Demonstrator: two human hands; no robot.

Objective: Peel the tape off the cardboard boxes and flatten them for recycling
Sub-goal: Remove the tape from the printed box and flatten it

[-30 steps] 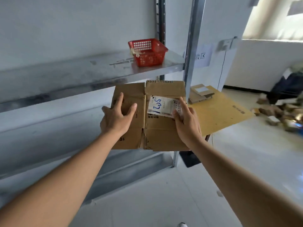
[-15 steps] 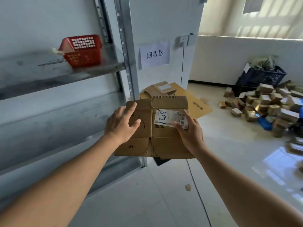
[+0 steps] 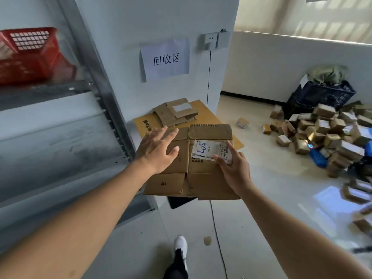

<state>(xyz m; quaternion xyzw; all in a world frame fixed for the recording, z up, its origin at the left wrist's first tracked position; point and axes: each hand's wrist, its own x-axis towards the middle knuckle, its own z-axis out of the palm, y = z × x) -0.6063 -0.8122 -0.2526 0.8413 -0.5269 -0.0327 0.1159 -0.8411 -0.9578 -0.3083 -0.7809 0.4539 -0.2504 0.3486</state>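
Flattened box, bearing a white label, is held level in front of a person, above the floor beside a metal shelf. Left hand lies flat on its left panel, fingers spread and straight. Right hand grips the right edge, thumb pressing the label. Behind it, more flattened boxes rest on a yellow board. Small boxes litter the floor at right.

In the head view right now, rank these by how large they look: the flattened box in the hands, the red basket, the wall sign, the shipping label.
1. flattened box
2. red basket, cut off by the frame edge and nearer the camera, so unsure against the box
3. wall sign
4. shipping label
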